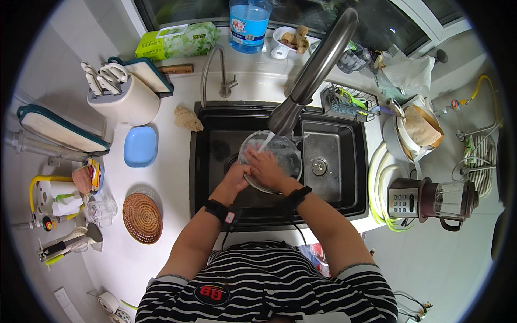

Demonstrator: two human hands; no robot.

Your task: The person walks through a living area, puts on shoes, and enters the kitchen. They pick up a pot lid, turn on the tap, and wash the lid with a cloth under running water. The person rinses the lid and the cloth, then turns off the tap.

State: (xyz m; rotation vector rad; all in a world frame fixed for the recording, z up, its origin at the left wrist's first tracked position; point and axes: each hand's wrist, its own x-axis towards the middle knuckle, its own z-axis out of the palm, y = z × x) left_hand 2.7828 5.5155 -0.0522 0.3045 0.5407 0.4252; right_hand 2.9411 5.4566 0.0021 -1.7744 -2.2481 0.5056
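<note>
A clear round bowl (291, 161) stands in the larger basin of a black double sink (343, 202). Water runs from the metal pull-down faucet (301, 97) into it, over my right hand. My left hand (237, 176) grips the bowl's left rim, with its fingers curled. My right hand (264, 165) lies inside the bowl, fingers spread and partly blurred by the water; whether it holds anything is not clear. A crumpled tan cloth (188, 118) rests on the counter beside the sink's upper left corner.
Left of the sink are a blue plastic tray (140, 147), a woven brown basket (142, 218) and a knife block (125, 101). A wire rack (349, 103) stands at the sink's back right. A blender (430, 200) and a coiled pale hose (377, 185) are on the right.
</note>
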